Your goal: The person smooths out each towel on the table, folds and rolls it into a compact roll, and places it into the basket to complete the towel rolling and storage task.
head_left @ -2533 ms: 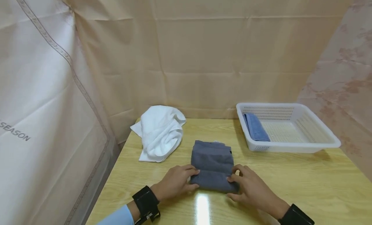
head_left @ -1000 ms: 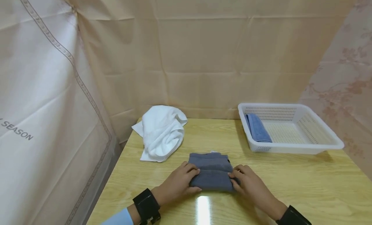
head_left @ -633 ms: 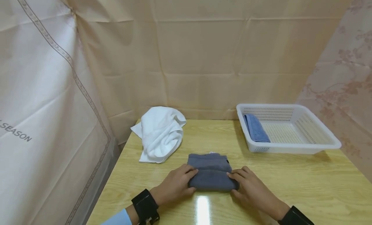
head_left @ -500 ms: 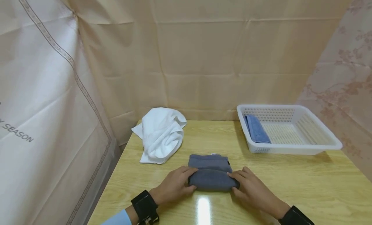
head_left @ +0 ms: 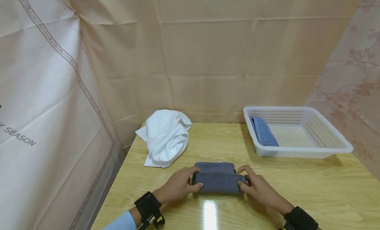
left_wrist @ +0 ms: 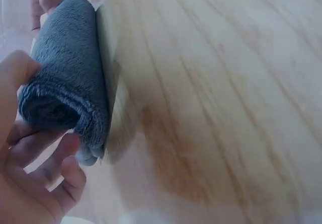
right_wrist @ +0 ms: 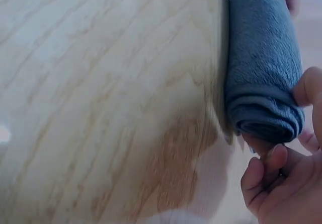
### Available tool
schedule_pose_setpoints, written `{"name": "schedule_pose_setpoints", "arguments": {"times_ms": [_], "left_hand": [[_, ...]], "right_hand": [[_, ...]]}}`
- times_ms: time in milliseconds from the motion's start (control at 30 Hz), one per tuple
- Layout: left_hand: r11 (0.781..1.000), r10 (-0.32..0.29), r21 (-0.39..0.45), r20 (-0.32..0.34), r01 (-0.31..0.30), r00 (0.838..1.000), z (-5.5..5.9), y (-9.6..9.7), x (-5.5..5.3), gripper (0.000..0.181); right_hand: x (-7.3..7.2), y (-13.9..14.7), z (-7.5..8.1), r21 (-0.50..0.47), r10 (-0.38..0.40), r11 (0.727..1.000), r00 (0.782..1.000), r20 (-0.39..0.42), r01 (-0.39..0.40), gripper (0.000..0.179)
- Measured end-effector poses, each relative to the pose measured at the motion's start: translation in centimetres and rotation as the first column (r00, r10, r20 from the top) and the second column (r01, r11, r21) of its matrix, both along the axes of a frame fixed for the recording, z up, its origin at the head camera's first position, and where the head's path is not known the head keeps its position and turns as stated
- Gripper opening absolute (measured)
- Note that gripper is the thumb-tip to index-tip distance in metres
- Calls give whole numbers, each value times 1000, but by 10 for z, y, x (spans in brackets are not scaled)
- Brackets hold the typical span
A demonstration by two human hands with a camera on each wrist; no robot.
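A dark grey towel (head_left: 219, 183) lies near the front of the table, its near part rolled into a thick cylinder and a short flat strip still spread behind it. My left hand (head_left: 179, 184) grips the roll's left end, thumb on the near side and fingers at the far side. At the opposite end my right hand (head_left: 259, 187) pinches the roll, thumb in front and forefinger raised behind. In the left wrist view the roll (left_wrist: 68, 58) shows its spiral end between thumb and fingers. The right wrist view shows the towel's other coiled end (right_wrist: 266, 116) held likewise.
A crumpled white towel (head_left: 167, 137) lies at the back left of the wooden table (head_left: 297, 187). At the back right stands a white plastic basket (head_left: 308, 151) with a folded blue towel (head_left: 264, 132) against its left side. Cloth curtains (head_left: 205, 65) hang behind and beside the table.
The grey towel's near part has been rolled away from me into a thicker cylinder, and the flat part behind it has become shorter. Both hands stay at its ends; their fingers have shifted.
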State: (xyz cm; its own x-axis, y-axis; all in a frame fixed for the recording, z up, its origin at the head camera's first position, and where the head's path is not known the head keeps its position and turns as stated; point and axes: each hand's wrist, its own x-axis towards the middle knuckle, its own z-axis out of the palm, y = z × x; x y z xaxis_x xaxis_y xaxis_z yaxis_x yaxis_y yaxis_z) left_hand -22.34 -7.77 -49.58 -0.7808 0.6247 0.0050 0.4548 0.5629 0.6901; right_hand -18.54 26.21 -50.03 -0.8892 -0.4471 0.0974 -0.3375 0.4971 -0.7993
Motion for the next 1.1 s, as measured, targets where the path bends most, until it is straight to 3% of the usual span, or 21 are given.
{"name": "schedule_pose_setpoints", "arguments": {"times_ms": [167, 267, 333, 400, 500, 533, 600, 700, 833, 967, 1033, 1100], "left_hand": [[999, -36, -29, -150, 32, 988, -3, 2, 5, 43], [994, -85, -85, -255, 66, 963, -5, 0, 9, 46], [990, -110, -120, -316, 75, 943, -5, 0, 11, 52], [987, -125, -142, -344, 80, 931, -5, -1, 12, 60], [987, -130, -133, -335, 90, 933, -6, -1, 11, 60], [988, -126, -125, -323, 89, 938, -5, 0, 11, 60], [990, -114, -113, -310, 83, 944, -5, 0, 10, 58], [992, -107, -102, -305, 79, 946, -3, 0, 9, 57], [992, -96, -110, -292, 67, 952, -1, 0, 8, 56], [993, -62, -115, -254, 34, 965, 0, 0, 7, 52], [993, -46, -113, -232, 20, 972, 0, 0, 6, 50], [993, -31, -115, -210, 7, 977, 1, -1, 5, 49]], "right_hand": [[-1, -3, 4, 40, -3, 999, 999, -44, 5, 20], [0, -3, 7, 81, -16, 996, 998, -60, 21, 13], [2, -4, 8, 170, -23, 984, 992, -125, 44, 9], [6, -5, 8, 292, -8, 952, 963, -271, 90, 9], [13, -6, 9, 440, 56, 878, 872, -486, 189, 27], [15, -7, 9, 462, 80, 860, 839, -539, 215, 37], [17, -7, 9, 480, 113, 851, 816, -567, 216, 54], [19, -6, 7, 487, 123, 852, 833, -539, 190, 68], [13, -3, 2, 458, 88, 877, 888, -451, 147, 56], [6, -1, 1, 366, 18, 927, 967, -253, 78, 44], [1, -2, 3, 302, -1, 952, 990, -139, 43, 41], [-4, -2, 7, 225, -8, 974, 1000, -30, 14, 39]]}}
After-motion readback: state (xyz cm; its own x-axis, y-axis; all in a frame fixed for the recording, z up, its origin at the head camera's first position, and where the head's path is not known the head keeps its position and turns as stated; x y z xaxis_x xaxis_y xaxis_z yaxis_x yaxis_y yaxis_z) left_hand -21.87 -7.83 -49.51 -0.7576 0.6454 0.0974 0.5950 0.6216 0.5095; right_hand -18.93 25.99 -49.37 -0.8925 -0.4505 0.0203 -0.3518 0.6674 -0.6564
